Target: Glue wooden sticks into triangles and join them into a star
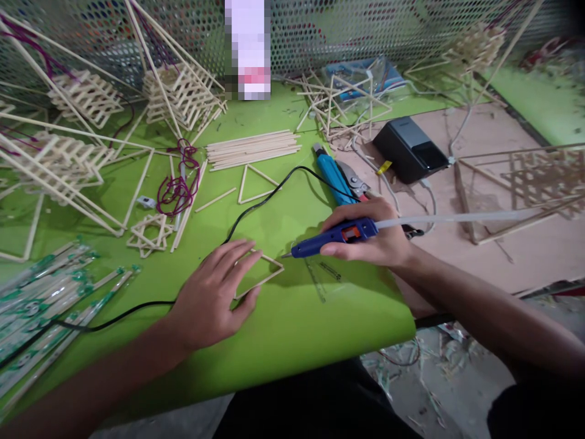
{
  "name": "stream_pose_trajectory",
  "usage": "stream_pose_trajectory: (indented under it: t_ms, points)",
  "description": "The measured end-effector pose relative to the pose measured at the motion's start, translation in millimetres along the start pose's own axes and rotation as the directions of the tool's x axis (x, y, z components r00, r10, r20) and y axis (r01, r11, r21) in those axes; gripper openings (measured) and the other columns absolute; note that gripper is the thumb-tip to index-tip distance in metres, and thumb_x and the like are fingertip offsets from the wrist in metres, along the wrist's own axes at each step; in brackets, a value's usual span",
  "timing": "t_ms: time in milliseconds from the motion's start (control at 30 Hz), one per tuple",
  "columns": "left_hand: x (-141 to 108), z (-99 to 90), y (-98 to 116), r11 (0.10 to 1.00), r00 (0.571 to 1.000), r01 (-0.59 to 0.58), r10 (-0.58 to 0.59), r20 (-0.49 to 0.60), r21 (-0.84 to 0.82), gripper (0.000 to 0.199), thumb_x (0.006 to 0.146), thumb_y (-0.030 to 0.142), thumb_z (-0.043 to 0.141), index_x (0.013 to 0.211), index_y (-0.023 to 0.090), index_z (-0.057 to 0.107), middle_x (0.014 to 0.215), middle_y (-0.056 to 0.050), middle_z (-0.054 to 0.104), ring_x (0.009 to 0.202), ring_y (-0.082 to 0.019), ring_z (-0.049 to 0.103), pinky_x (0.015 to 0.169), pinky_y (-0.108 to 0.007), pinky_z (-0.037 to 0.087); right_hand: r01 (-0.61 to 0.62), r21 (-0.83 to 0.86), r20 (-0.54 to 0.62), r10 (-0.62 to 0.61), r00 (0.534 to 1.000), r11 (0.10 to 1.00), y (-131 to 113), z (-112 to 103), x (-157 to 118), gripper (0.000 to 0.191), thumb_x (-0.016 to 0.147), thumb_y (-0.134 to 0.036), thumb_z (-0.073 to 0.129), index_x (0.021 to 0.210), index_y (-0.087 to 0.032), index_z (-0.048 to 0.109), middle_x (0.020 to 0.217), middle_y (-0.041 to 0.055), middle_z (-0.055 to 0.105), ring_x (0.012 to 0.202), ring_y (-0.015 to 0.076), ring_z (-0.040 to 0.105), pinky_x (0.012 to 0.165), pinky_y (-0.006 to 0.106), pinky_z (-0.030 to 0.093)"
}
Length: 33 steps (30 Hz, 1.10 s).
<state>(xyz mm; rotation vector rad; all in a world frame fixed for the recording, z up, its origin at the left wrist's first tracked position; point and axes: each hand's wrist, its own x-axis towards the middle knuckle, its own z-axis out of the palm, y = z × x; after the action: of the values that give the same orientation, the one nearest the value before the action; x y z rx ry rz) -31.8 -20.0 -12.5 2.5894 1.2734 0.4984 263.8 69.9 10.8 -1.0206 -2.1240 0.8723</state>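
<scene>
A blue glue gun (336,238) with a long pale glue stick in its back is gripped by my right hand (372,235). Its nozzle points left, just beside the corner of a small frame of thin wooden sticks (269,277). That frame lies flat on the green table surface (320,323). My left hand (219,292) rests over the frame's left part, fingers spread and touching its sticks; the hand hides that side. A separate stick triangle (258,185) lies farther back, beyond a black cable (256,207).
Behind are a bundle of sticks (253,149), a blue cutter (333,177), pliers (354,180) and a black box (411,149). Stick structures (180,94) and purple cord (178,189) stand at the left, with wrapped chopsticks (50,305) nearer me.
</scene>
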Motion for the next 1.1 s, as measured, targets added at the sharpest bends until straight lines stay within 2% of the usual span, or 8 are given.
stream_pose_trajectory:
  t_ms: [200, 500, 833, 1100]
  points:
    - [-1, -0.2, -1, 1.0, 1.0, 0.011, -0.011, 0.01, 0.006, 0.052, 0.094, 0.027, 0.058, 0.142, 0.011, 0.045, 0.141, -0.015, 0.053, 0.135, -0.03, 0.046, 0.112, -0.051, 0.045, -0.003, -0.054, -0.057, 0.0, 0.998, 0.999, -4, 1, -1, 0.036, 0.073, -0.054, 0.08, 0.068, -0.021, 0.067, 0.057, -0.0028, 0.065, 0.048, 0.0093, 0.057, 0.045, 0.023, 0.044]
    - [-1, -0.2, -1, 1.0, 1.0, 0.012, -0.012, 0.001, 0.022, 0.05, 0.095, 0.029, 0.057, 0.141, 0.013, 0.046, 0.14, -0.014, 0.055, 0.134, -0.03, 0.047, 0.111, -0.05, 0.045, 0.169, 0.016, 0.033, -0.169, 0.985, 0.985, 7, 1, -1, 0.032, 0.074, -0.047, 0.082, 0.079, -0.018, 0.07, 0.07, 0.0009, 0.072, 0.057, 0.0108, 0.065, 0.052, 0.022, 0.05]
    - [-1, 1.3, -2, 1.0, 1.0, 0.002, -0.002, -0.01, 0.011, 0.052, 0.094, 0.028, 0.059, 0.142, 0.012, 0.046, 0.14, -0.014, 0.054, 0.134, -0.029, 0.047, 0.113, -0.048, 0.045, 0.187, 0.033, 0.07, -0.189, 0.979, 0.982, 7, 4, -2, 0.028, 0.072, -0.042, 0.085, 0.082, -0.02, 0.069, 0.071, 0.0004, 0.071, 0.058, 0.012, 0.064, 0.054, 0.026, 0.05]
    - [0, 1.2, -2, 1.0, 1.0, 0.004, -0.004, -0.015, 0.015, 0.051, 0.094, 0.029, 0.058, 0.141, 0.013, 0.046, 0.14, -0.014, 0.055, 0.133, -0.029, 0.048, 0.112, -0.049, 0.046, 0.243, 0.002, 0.067, -0.243, 0.968, 0.97, 10, 5, -2, 0.031, 0.069, -0.041, 0.087, 0.081, -0.018, 0.07, 0.069, -0.0003, 0.069, 0.059, 0.0096, 0.062, 0.056, 0.024, 0.048]
